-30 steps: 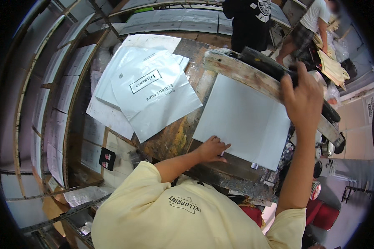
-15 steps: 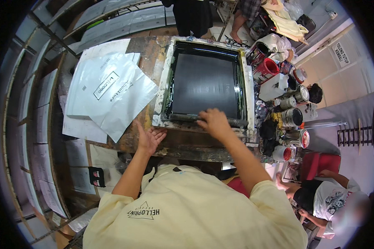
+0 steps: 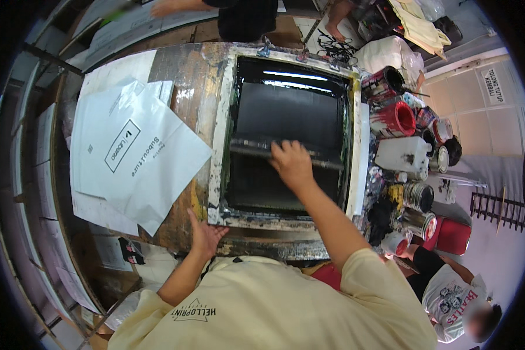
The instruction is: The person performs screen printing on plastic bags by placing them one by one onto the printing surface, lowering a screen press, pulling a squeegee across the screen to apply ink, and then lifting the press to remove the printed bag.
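Observation:
My right hand (image 3: pixel 293 167) grips a long dark squeegee (image 3: pixel 248 146) that lies across the middle of a printing screen, slightly tilted. Black ink covers the mesh (image 3: pixel 289 114) and shines along the far edge. Around it runs a worn, pale screen frame (image 3: pixel 216 151), lying flat on the table. Close to the frame's near left corner is my left hand (image 3: pixel 205 236), open, with palm up and fingers spread, holding nothing. Left of the frame, printed white plastic sheets (image 3: pixel 140 151) overlap at an angle.
Ink cans, including a red-smeared can (image 3: pixel 395 119), and a white jug (image 3: pixel 399 156) crowd the right side. Clamps (image 3: pixel 265 48) hold the frame's far edge. Racks with white panels (image 3: pixel 46 192) stand left. One person (image 3: pixel 452 286) sits at the right; another (image 3: pixel 248 20) stands beyond the table.
My right hand has pushed the squeegee from the screen's near end to its middle. My left hand remains open by the near corner. Beyond the table, the standing person has shifted left.

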{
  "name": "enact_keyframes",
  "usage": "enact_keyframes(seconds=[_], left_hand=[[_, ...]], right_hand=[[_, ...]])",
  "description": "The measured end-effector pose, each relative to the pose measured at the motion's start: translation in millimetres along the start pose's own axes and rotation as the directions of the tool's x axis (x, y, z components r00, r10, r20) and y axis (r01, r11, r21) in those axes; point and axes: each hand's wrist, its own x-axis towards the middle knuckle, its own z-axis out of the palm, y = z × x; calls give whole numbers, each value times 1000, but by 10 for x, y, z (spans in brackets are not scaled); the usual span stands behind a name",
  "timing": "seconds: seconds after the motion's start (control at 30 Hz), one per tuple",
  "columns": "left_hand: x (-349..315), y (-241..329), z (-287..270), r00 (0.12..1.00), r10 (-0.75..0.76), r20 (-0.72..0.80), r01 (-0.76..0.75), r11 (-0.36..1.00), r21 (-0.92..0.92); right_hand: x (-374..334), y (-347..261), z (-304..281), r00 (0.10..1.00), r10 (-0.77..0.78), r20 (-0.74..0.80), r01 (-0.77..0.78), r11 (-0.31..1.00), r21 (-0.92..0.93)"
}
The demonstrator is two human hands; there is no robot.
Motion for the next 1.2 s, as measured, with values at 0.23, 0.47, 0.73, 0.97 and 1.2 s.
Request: enact_keyframes(seconds=[0.23, 0.47, 0.73, 0.97, 1.2], left_hand=[[-16, 155, 2, 990, -18, 141, 20, 1000, -9], [-266, 225, -20, 979, 10, 203, -15, 1000, 27], [-390, 175, 22, 978, 157, 140, -174, 978, 118], [-611, 208, 107, 925, 291, 246, -317, 945, 75], [-1262, 890, 649, 639, 511, 575, -262, 847, -463]], right_hand=[[1543, 937, 4, 997, -16, 79, 20, 999, -48], [1892, 1210, -133, 991, -22, 136, 32, 996, -79], [661, 424, -253, 996, 12, 83, -7, 998, -64], [-769, -801, -1310, 943, 70, 326, -82, 996, 23], [-315, -1086, -2381, 979, -52, -196, 3, 969, -245]])
